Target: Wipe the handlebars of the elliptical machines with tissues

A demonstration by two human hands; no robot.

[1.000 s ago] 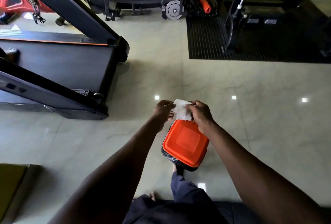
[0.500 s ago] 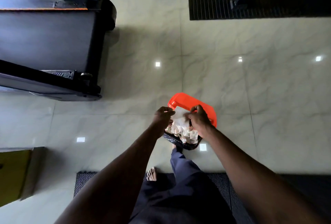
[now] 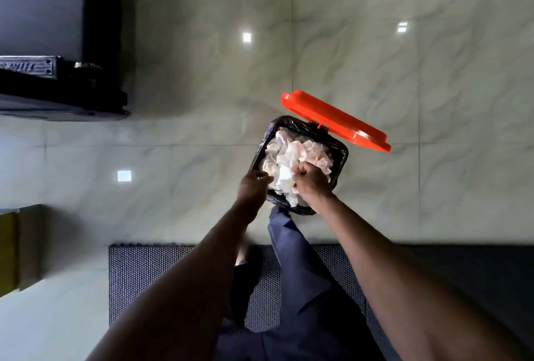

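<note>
Right hand (image 3: 310, 180) fingers were curled into a fist, pressing a crumpled white tissue (image 3: 284, 180) down into the pedal bin (image 3: 342, 158). Whether they gripped it or just pushed it, can't tell. Left hand (image 3: 252, 187) sat at the bin's near-left rim, fingertips bunched together; looked like they pinched the black liner (image 3: 261, 146) edge, not certain.

Bin was packed with used tissues (image 3: 297, 151) up to the rim. Orange lid (image 3: 335, 119) stood tipped open behind it. A leg in dark blue trousers (image 3: 291, 259) reached toward the bin's base, probably on the pedal, which was hidden.

Doing it well, my read: push the wad down in the middle, steady the liner so it doesn't slip in, let go fully before lifting out, keep the lid open until both hands are out. Overfull bin means tissues could spring back over the rim.

Floor was glossy pale marble-look tile (image 3: 375, 57) with ceiling-light reflections. Dark woven mat (image 3: 150, 274) underfoot. Black machine base (image 3: 57, 92) at left, well apart from the bin; no handlebars in view.
</note>
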